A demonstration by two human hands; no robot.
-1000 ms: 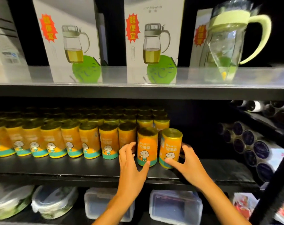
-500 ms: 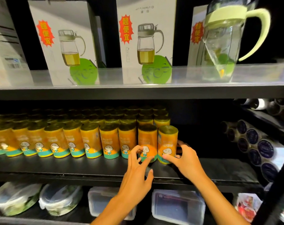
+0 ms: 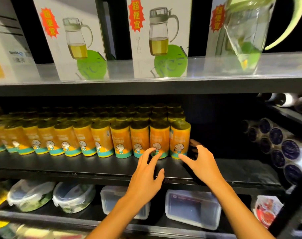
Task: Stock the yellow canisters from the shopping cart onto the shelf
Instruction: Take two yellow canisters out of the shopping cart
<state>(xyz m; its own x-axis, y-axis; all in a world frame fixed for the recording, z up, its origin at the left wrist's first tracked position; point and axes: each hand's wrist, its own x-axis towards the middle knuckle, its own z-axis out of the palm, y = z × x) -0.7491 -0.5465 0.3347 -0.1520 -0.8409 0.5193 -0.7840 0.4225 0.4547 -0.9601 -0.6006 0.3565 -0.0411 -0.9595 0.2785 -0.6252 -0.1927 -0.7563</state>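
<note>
head view, nearest first: left hand reaches up with fingers spread and relaxed, fingertips touching the base of the second-from-right yellow cylindrical canister. right hand is spread wide, thumb at the front of the rightmost yellow canister, fingers reaching round its right side; neither hand holds anything. both canisters stand upright on the black metal shelf, at the right end of the front row. to finish the step well, i judge both should be nudged level with that row, faces forward. each canister is orange-yellow with a teal bottom band, a cartoon child and a dark gold lid.
</note>
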